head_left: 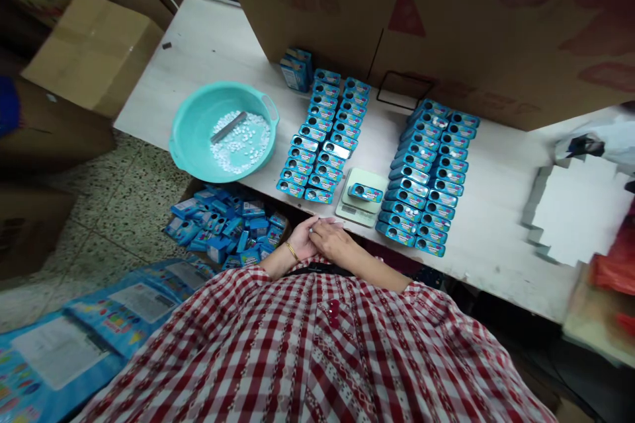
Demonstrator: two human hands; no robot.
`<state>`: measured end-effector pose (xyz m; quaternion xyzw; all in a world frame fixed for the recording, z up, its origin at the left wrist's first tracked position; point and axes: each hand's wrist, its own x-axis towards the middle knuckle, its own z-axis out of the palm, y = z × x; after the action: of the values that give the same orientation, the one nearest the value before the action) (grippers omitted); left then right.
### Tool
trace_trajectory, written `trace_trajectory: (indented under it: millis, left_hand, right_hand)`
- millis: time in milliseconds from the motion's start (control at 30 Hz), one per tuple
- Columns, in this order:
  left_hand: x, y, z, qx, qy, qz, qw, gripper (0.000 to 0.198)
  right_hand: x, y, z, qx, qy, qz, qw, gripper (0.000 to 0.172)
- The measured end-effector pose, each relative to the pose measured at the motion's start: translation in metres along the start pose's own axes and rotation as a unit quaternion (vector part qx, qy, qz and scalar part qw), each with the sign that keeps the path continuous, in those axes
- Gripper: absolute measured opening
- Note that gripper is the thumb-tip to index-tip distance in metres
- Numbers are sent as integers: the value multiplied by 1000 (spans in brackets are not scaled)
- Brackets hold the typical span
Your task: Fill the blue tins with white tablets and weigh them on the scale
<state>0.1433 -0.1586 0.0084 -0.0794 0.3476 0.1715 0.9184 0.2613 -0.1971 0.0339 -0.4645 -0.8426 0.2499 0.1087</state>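
My left hand (pixel 303 236) and my right hand (pixel 331 238) are clasped together at the table's front edge, the right lying partly over the left. Their fingers are closed on each other, some hidden, with no object visible in them. Just beyond stands a pale kitchen scale (pixel 354 215), and on its platform rests a small blue box (pixel 366 193) with a dark round opening on top. Left of the scale, a double row of similar blue boxes (pixel 317 124) runs away from me. Another double row (pixel 407 180) stands to the right, with white pieces on a few tops.
A turquoise basin (pixel 191 139) holds white tablets and a grey metal bar (pixel 228 127). Below the table, a carton holds loose blue boxes (pixel 228 225). A large cardboard box (pixel 446 33) walls off the back. White cut sheets (pixel 580 208) lie right; blue printed bags (pixel 143 301) lie lower left.
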Motion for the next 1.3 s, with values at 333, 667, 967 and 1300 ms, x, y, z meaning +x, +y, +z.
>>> trace_trajectory:
  millis: [333,667,967,1300]
  left_hand:
    - [4,5,17,-9,27,36,999,29]
    - [3,7,15,-12,54,45,997,28]
    - [2,7,12,-16,69,56,996,25]
    - [3,8,12,-26,96,60,993,24]
  right_hand:
    - [-17,54,-42,91,222,143,960,19]
    - [-16,98,-51,98,317,202,922,16]
    - [-47,93,-80,85,479,283,826,10]
    - [-58,76,-72,103,438,293,843,12]
